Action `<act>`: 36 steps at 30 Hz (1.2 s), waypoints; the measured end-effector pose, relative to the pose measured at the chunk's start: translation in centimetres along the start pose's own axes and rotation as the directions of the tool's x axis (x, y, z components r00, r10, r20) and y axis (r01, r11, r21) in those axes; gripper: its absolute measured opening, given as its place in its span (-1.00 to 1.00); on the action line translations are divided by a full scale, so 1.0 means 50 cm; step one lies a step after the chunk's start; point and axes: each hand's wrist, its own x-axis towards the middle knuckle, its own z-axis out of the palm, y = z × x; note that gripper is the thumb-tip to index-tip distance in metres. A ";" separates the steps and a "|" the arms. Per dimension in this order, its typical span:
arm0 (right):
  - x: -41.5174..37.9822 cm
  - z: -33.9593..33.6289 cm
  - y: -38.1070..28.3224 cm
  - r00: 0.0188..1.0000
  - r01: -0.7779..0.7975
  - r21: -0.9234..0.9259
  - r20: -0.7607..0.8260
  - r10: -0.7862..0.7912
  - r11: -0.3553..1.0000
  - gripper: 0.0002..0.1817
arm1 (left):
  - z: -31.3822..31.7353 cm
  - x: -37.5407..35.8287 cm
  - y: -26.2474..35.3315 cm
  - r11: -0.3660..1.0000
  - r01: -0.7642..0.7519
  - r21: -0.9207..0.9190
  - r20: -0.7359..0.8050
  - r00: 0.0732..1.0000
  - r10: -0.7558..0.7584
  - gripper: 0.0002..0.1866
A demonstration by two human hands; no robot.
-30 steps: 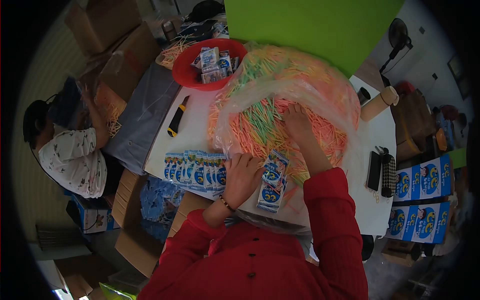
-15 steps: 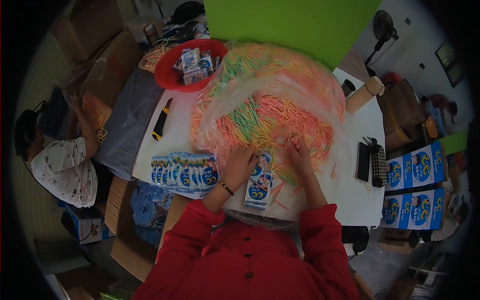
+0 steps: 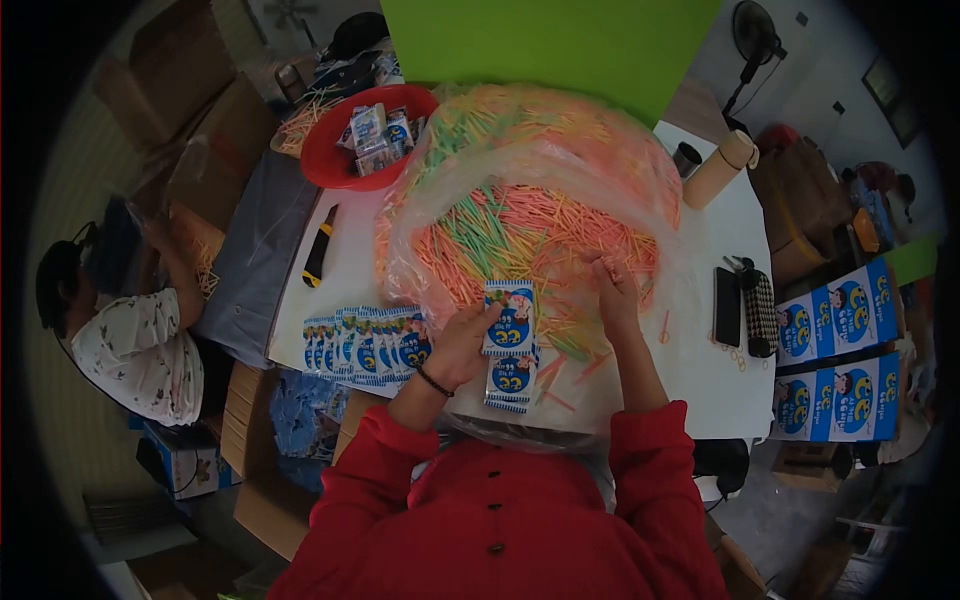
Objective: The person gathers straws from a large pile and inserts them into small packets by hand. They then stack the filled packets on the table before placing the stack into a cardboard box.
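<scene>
Left hand (image 3: pixel 460 348) partly hidden behind a packet (image 3: pixel 512 322)

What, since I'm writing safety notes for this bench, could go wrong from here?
Loose sticks near the front edge of the table could roll off. The overlapping row of packets beside the left hand may slide if brushed. The utility knife lies loose; a careless reach might knock it.

Pink, green and yellow sticks (image 3: pixel 590 212) over there, blue-and-white printed packet (image 3: pixel 511 318), bright red bowl (image 3: pixel 319 155), lime-green panel (image 3: pixel 550 45), dark-and-pale checked pouch (image 3: pixel 761 322), red shirt (image 3: pixel 490 550)
</scene>
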 end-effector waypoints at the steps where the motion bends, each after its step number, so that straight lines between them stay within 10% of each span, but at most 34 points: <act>1: -0.004 -0.006 0.012 1.000 0.001 0.001 -0.003 -0.001 1.000 -0.78 | -0.008 0.000 -0.006 0.995 0.093 0.027 0.010 0.996 -0.093 -0.72; 4: -0.013 -0.021 0.028 0.977 0.156 -0.530 0.208 -0.051 0.833 -0.78 | -0.015 -0.006 -0.022 0.993 0.096 0.064 0.092 0.991 -0.101 -0.73; 6: -0.019 -0.019 0.029 0.998 -0.061 -0.064 -0.024 0.059 0.996 -0.77 | -0.019 -0.009 -0.028 0.995 0.047 0.085 0.111 0.992 -0.057 -0.74; 13: -0.036 -0.036 0.021 0.986 -0.169 0.123 0.020 0.168 0.978 -0.74 | -0.019 -0.020 -0.032 0.991 -0.107 0.077 0.069 0.992 0.101 -0.87; 16: -0.033 -0.039 0.040 0.959 -0.175 0.488 -0.113 0.261 0.855 -0.74 | -0.018 -0.019 -0.041 0.988 -0.145 0.043 0.051 0.988 0.143 -0.89; 21: -0.041 -0.055 0.046 0.865 -0.391 0.839 0.194 0.463 0.379 -0.78 | -0.012 -0.023 -0.046 0.990 -0.141 0.011 0.053 0.989 0.141 -0.88; 25: -0.054 -0.040 0.026 0.798 -0.449 0.799 0.157 0.581 0.401 -0.77 | -0.036 -0.022 -0.050 0.988 -0.151 0.031 0.150 0.978 0.144 -0.81; 36: -0.144 0.110 -0.158 0.985 -0.112 0.428 0.164 0.044 0.897 -0.81 | -0.010 -0.029 -0.060 0.820 -0.415 0.393 0.216 0.909 0.356 -0.77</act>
